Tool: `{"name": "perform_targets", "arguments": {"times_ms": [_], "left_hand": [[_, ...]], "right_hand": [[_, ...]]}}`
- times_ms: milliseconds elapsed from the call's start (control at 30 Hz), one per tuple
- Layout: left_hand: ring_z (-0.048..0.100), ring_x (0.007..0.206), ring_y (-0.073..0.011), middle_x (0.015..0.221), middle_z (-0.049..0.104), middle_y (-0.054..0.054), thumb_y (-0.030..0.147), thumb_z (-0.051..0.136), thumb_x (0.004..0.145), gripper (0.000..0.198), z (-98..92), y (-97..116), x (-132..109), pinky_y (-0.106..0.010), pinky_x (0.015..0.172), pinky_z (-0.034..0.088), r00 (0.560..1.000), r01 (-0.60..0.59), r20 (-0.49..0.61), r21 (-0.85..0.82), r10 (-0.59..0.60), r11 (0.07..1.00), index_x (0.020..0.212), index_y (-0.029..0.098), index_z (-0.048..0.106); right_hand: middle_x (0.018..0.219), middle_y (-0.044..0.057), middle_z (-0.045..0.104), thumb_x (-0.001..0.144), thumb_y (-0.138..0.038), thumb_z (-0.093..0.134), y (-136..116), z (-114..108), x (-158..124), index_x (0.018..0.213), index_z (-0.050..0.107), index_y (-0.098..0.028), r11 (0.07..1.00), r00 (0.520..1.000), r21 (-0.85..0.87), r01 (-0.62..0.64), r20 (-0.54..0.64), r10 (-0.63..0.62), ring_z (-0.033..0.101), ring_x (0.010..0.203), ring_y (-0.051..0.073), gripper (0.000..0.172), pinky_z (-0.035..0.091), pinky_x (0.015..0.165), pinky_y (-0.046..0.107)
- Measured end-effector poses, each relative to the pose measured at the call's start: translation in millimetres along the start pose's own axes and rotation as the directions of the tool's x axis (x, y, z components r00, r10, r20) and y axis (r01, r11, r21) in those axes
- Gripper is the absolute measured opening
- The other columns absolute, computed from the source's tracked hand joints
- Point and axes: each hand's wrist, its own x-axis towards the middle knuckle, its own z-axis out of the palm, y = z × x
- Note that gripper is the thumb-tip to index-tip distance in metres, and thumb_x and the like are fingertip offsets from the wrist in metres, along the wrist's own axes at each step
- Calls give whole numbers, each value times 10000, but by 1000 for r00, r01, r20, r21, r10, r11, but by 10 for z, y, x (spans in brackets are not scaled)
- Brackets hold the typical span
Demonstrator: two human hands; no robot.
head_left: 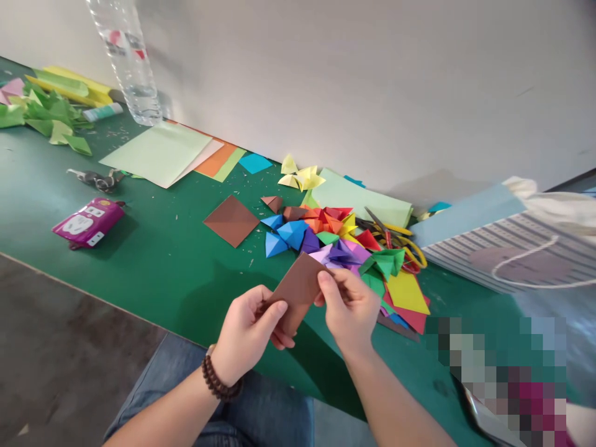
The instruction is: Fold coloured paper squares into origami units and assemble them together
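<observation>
Between my two hands, above the green table (153, 261), is a piece of brown origami paper (298, 287). My left hand (255, 326) pinches its left side, thumb on top and fingers beneath. At its right corner, my right hand (347, 304) grips it between thumb and fingers. A fold seems to show along its lower part, where the paper looks lighter. Another brown paper square (231, 221) lies flat beyond my hands. Behind the held paper is a pile of folded paper pieces (328, 223) in blue, red, purple, green and yellow.
Scissors (386, 233) lie right of the pile, by a striped paper bag (493, 242). Pale green sheets (158, 152) and a water bottle (135, 81) are along the wall. At left are a purple packet (89, 223), a glue stick (103, 112) and green folded pieces (51, 112).
</observation>
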Motion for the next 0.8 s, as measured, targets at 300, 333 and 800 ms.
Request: {"name": "perform_targets", "arguments": {"times_ms": [300,333,800], "left_hand": [[665,971,-238,1057,692,-109,550,649,784,482,-88,57,65,-374,791,569,994,85,-9,-597,-113,798,1053,150,629],[651,1003,-237,1082,685,-115,556,625,801,475,-93,74,63,-373,833,552,991,110,16,-641,-130,760,1039,144,645],[533,1240,-280,1287,616,-83,425,684,806,480,-3,214,-68,-401,1049,424,995,-97,-61,-598,75,796,1237,229,604]], "right_hand": [[805,33,750,838,-98,609,39,-28,-41,1051,675,-237,821,838,-169,545,74,-541,711,685,167,262,577,609,268],[880,57,756,833,-74,604,22,-30,-32,1094,663,-227,750,766,-152,643,140,-628,721,768,179,309,589,656,280],[1046,112,729,896,-255,584,11,47,-24,1117,613,-164,600,596,-20,800,146,-790,677,1026,194,241,600,838,329]]}}
